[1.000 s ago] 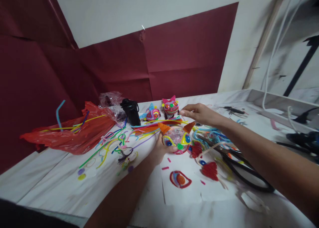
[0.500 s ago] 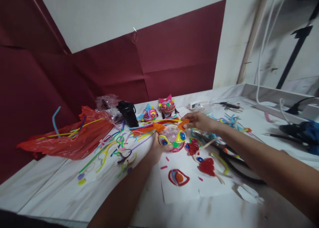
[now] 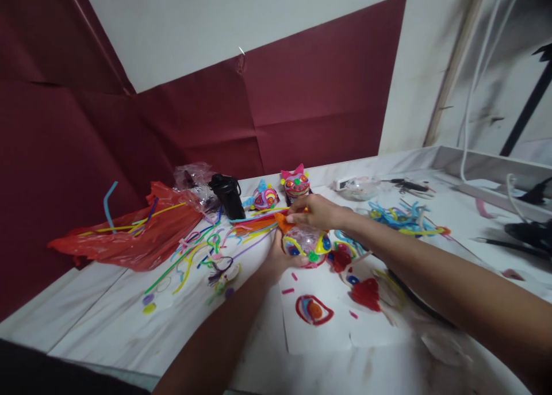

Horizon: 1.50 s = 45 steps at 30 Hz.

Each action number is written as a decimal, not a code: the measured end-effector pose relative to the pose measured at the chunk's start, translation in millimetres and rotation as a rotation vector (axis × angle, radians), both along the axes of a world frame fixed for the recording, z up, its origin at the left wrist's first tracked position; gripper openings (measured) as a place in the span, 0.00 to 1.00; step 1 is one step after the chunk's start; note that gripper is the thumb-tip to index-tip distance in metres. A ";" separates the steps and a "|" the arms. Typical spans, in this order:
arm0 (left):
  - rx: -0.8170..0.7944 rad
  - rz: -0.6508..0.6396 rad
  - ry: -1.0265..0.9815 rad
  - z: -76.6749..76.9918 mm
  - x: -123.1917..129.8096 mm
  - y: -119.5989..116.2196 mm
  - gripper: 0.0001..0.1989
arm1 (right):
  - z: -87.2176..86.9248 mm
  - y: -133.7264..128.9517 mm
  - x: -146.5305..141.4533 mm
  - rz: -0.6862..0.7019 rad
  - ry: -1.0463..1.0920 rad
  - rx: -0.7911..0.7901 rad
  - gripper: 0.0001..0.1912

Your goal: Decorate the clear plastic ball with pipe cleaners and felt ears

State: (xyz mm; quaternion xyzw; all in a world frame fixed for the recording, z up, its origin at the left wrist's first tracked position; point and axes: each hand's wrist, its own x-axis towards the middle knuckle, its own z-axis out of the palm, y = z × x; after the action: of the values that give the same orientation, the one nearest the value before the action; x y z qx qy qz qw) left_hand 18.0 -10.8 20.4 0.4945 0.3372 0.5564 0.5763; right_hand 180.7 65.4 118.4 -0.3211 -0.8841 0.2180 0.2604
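A small craft animal head (image 3: 307, 241) with a clear, shiny forehead, yellow-and-blue eyes and a green nose is held up over the white paper. My left hand (image 3: 281, 261) grips it from the left and below, the thumb near its mouth. Across the top reaches my right hand (image 3: 317, 211), its fingers closed at the orange ear (image 3: 282, 221) on the head's left side. That hand hides the head's other ear. On the paper (image 3: 319, 337) lie a red-rimmed eye piece (image 3: 314, 310) and a red fuzzy piece (image 3: 364, 294).
Two finished-looking animal heads, one blue-eared (image 3: 264, 196) and one pink-eared (image 3: 295, 182), stand behind. A black bottle (image 3: 228, 196), a red plastic bag (image 3: 138, 242) and loose pipe cleaners (image 3: 190, 263) are on the left. More blue pipe cleaners (image 3: 401, 215) and dark tools (image 3: 407, 185) lie right.
My right hand has moved left from the head's right orange ear to the left one. My left hand keeps holding the head. The whole view has shifted slightly.
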 end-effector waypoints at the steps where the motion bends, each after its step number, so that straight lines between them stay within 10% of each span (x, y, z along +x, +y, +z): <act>1: -0.001 -0.006 -0.001 0.7 0.3 -0.3 0.52 | -1.5 1.1 -6.3 0.002 -0.023 0.001 0.10; 18: -0.010 -0.004 0.013 -3.4 2.7 -0.8 0.47 | -34.8 3.7 -10.4 -0.008 0.130 0.044 0.09; 45: 0.026 -0.034 0.053 -6.4 -0.4 -1.2 0.44 | -19.6 -2.7 -7.7 -0.039 -0.020 -0.054 0.07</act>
State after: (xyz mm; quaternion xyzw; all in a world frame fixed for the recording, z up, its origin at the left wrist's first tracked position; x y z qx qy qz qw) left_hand 17.6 -12.0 14.0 0.5221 0.3370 0.5375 0.5700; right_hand 173.1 62.8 98.7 -0.3472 -0.8741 0.2332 0.2469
